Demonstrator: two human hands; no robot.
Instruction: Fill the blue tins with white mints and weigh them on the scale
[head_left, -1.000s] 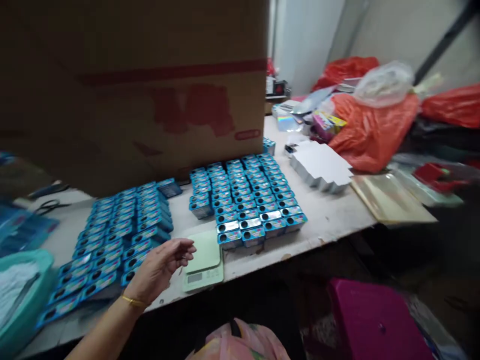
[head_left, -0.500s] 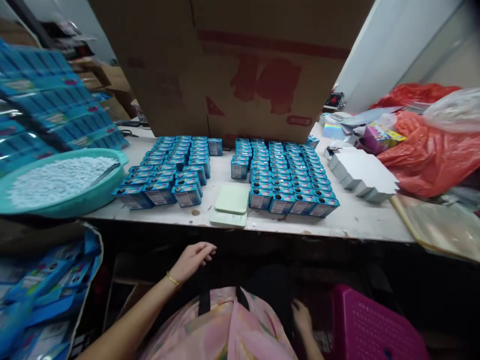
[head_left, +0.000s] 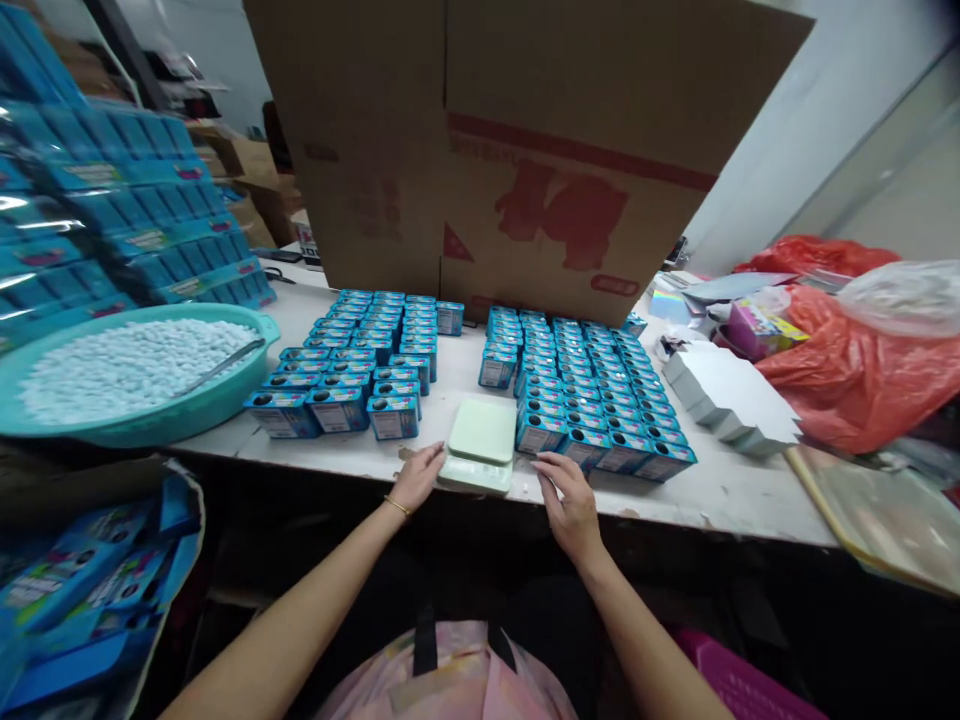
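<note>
A pale green kitchen scale (head_left: 480, 430) lies near the front edge of the white table. My left hand (head_left: 418, 480) is at its left front corner, fingers stretched toward it; whether they touch it I cannot tell. To the right of the scale, my right hand (head_left: 571, 505) is over the table edge, its fingers bent but apart, with nothing visible in them. Just ahead of that hand stand rows of small blue boxes (head_left: 589, 445), a few with white pellets on top. More blue boxes (head_left: 337, 410) stand in rows left of the scale.
A turquoise basin (head_left: 150, 425) of white pellets, with a scoop-like tool, stands at the left. Behind it rise stacked blue packs (head_left: 172, 220). A large cardboard box (head_left: 390, 130) blocks the back. White cartons (head_left: 731, 395) and red plastic bags (head_left: 847, 370) lie right. A magenta stool (head_left: 742, 680) is below.
Both hands have risen from below the table edge to the front of the scale, the right from beside my lap. The view has shifted, so the table appears lower.
</note>
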